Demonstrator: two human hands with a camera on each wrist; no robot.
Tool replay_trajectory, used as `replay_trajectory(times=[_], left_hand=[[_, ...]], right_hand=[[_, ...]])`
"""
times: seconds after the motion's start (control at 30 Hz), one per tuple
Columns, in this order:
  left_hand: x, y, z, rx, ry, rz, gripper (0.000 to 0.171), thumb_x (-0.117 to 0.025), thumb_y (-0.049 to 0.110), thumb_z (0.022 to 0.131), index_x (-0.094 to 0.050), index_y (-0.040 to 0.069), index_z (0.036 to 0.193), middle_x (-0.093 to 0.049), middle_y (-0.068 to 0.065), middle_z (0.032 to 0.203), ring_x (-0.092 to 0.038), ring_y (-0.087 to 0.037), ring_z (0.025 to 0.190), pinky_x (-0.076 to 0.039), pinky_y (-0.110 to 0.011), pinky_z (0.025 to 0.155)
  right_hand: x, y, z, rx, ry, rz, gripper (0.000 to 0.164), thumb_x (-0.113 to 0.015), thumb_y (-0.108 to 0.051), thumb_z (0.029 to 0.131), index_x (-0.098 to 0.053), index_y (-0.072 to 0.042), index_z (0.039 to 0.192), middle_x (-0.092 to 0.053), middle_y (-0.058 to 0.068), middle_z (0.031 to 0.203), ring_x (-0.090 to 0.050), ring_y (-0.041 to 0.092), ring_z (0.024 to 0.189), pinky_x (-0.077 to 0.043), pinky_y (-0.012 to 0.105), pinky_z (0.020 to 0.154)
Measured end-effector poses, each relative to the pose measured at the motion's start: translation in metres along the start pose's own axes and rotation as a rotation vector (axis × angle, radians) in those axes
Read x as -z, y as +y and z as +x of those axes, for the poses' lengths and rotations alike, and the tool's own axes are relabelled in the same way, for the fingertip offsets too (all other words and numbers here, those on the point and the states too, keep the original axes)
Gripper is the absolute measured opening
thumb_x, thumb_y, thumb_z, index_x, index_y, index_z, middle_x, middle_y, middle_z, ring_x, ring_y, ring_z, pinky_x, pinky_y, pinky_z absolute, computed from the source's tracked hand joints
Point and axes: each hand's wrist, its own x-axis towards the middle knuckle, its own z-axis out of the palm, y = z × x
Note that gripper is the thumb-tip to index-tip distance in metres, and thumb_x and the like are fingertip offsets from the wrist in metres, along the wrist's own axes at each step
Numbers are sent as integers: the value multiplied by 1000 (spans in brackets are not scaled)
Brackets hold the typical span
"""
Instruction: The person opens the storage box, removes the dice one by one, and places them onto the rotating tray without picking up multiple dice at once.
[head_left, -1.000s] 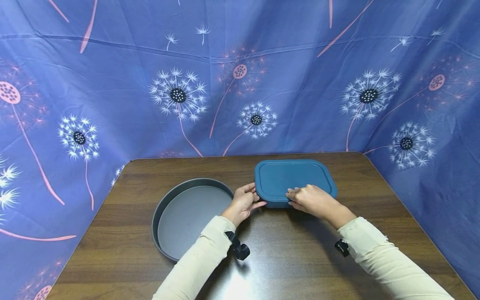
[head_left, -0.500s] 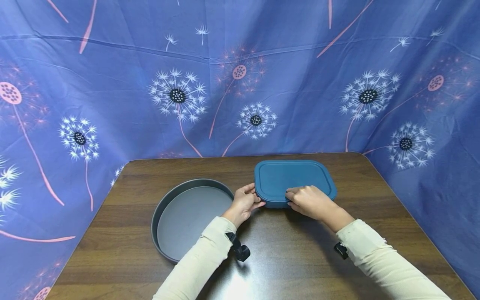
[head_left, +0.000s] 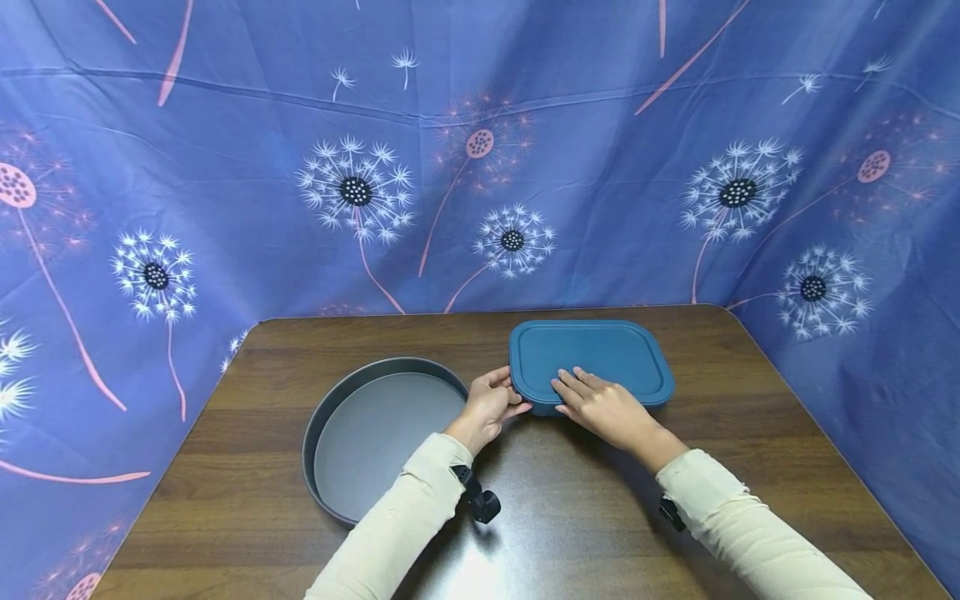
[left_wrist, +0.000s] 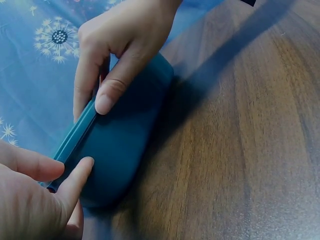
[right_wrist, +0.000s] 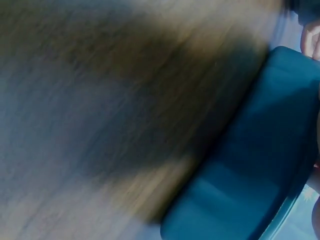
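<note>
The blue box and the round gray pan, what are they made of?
The blue box looks like smooth, matte plastic, judging by its even color and rounded, molded-looking edges. The round gray pan could be metal with a dull dark coating, since its wall looks thin.

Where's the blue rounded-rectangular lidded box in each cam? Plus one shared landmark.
Head: blue lidded box right of centre, just below mid-height.
Left wrist: left half, side wall towards camera.
Right wrist: lower right, cropped by the frame.
Shared landmark: brown wood-grain tabletop, blurred in right wrist.
</note>
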Motion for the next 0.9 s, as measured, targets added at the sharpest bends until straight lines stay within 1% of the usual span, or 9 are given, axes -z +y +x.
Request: replay_trajectory(times=[0.2,0.37,0.47,0.63,0.77,0.9], left_hand=[[1,-1,1,-3,8,0,62,-44,-27,79,-40,-10,138,-52,-20,117,-60,-18,88,-55,-38,79],[0,0,1,-11,5,-13,63,-44,-29,77,-41,-11,137,-51,-19,115,-58,-17,84,-54,-39,80],[0,0,1,-11,-2,-21,63,-44,-29,77,-42,-11,137,-53,-22,117,-59,-18,85,-54,-40,81],[0,0,2,-1,-8,-34,65,-47,-30,75,-43,-10,137,-53,-20,115,-61,-19,87,-54,-39,81],[1,-1,2,-9,-10,-33,67,-49,-32,73,-44,-11,136,-51,-18,110,-61,-20,87,-55,-39,80],[2,-1,2,-11,-6,-21,67,-51,-31,73,-42,-11,137,-48,-21,115,-61,-24,93,-54,-42,82]], right_hand=[[1,1,4,42,8,-21,41,-64,-33,89,-68,-2,116,-67,17,114,-68,33,95,-56,41,62],[6,4,10,70,-30,-30,41,-70,-31,84,-69,-2,114,-69,15,111,-70,31,90,-55,39,54],[10,6,13,63,-80,-19,42,-73,-29,82,-69,-3,114,-69,14,111,-70,30,91,-55,39,54],[16,6,14,20,-146,25,41,-72,-29,84,-69,-5,117,-68,13,115,-69,30,94,-56,42,58],[18,7,16,-10,-160,77,39,-70,-28,86,-69,-5,117,-67,13,117,-68,31,96,-56,45,62],[21,7,18,-20,-160,115,38,-69,-28,86,-69,-4,117,-67,14,117,-68,31,96,-56,45,63]])
